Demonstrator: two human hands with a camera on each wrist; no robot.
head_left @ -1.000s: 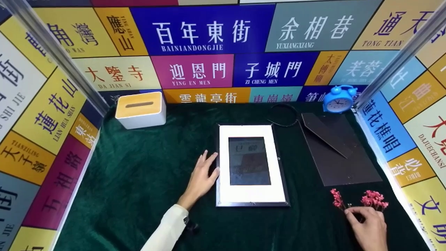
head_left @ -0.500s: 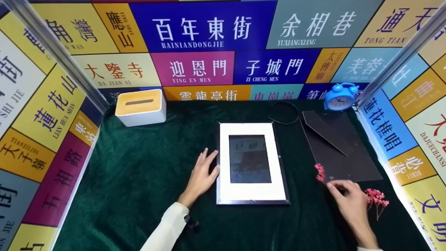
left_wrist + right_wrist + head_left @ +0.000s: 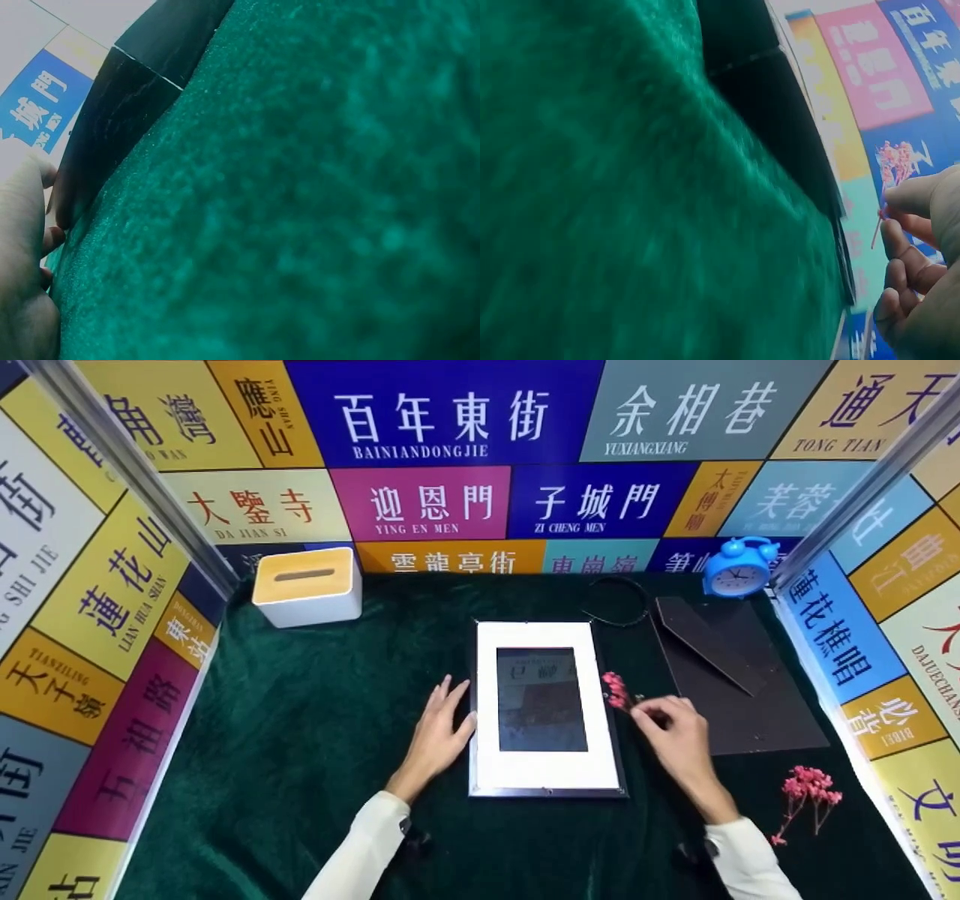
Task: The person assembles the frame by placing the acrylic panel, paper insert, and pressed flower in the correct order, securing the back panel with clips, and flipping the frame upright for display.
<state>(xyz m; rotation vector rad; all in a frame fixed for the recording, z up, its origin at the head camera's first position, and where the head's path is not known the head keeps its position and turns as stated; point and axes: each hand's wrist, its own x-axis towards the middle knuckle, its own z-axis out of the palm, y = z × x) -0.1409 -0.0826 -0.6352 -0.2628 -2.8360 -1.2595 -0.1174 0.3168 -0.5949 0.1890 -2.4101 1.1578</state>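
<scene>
A black picture frame (image 3: 546,709) with a white mat and a dark glass centre lies flat on the green cloth. My left hand (image 3: 439,735) rests flat on the cloth, fingers straight, touching the frame's left edge; the left wrist view shows that hand (image 3: 26,262) beside the dark frame edge (image 3: 127,112). My right hand (image 3: 671,727) pinches a small sprig of pink dried flowers (image 3: 615,690) over the frame's right edge. The right wrist view shows the same sprig (image 3: 896,161) between thumb and finger. A second pink sprig (image 3: 806,791) lies on the cloth at the right.
A dark backing board (image 3: 739,679) with a folded stand lies right of the frame. A black cord loop (image 3: 616,600), a blue alarm clock (image 3: 739,568) and a white tissue box (image 3: 307,585) sit along the back. Printed sign panels wall in three sides.
My right hand picked up one pink sprig from the front right and carried it left and forward to the frame's right edge. The other sprig stayed behind. The left hand held still.
</scene>
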